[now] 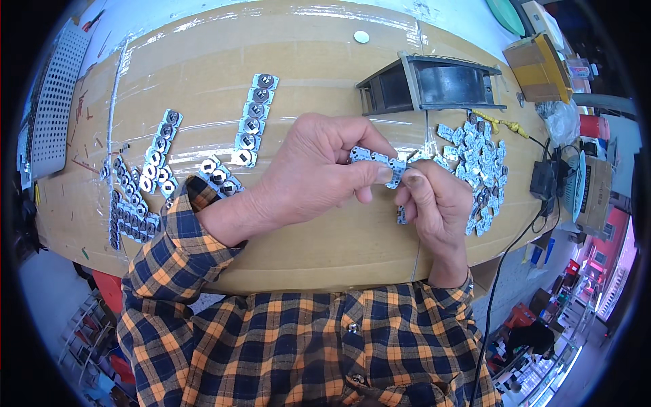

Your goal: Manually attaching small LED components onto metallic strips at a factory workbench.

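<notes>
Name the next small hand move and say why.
Perhaps steady the strip of small boards with the left hand while the right hand straightens its right end: the left thumb pinches the strip, the right fingertips are at that end, and the end piece looks angled to the rest.

Brown-topped table point(319, 254); grey floor point(47, 285) below; pinkish wall point(618, 222) far right.

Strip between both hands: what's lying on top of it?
The left hand has its thumb over part of the strip; pale segments show above the thumb. The right hand is at its right end. Whatever they cover, and the underside, can't be seen.
</notes>
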The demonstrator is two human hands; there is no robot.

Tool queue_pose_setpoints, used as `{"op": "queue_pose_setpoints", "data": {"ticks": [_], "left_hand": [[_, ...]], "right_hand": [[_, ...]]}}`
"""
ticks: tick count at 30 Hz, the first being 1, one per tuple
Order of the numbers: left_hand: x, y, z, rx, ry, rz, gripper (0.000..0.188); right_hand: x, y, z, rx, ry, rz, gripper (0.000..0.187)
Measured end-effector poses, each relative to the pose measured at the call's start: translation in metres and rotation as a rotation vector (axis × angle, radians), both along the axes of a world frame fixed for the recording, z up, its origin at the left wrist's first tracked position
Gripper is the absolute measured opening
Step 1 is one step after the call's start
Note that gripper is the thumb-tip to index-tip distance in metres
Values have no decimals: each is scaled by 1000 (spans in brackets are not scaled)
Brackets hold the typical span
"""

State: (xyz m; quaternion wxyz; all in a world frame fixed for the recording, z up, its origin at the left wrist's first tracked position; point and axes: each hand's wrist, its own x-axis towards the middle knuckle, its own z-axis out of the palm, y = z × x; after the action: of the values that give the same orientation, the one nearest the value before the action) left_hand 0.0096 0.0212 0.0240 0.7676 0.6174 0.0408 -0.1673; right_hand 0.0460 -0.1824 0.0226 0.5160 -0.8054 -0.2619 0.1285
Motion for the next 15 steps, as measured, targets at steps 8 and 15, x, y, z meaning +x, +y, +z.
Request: {"op": "queue_pose_setpoints", "data": {"ticks": [8, 15], "left_hand": [[1, -1, -8, -262, 44, 17, 20], [-1, -1, -21, -618, 193, 16, 24]], "right_hand": [[-2, 0, 5, 99, 217, -93, 21], [2, 1, 2, 569, 969, -114, 20]]}}
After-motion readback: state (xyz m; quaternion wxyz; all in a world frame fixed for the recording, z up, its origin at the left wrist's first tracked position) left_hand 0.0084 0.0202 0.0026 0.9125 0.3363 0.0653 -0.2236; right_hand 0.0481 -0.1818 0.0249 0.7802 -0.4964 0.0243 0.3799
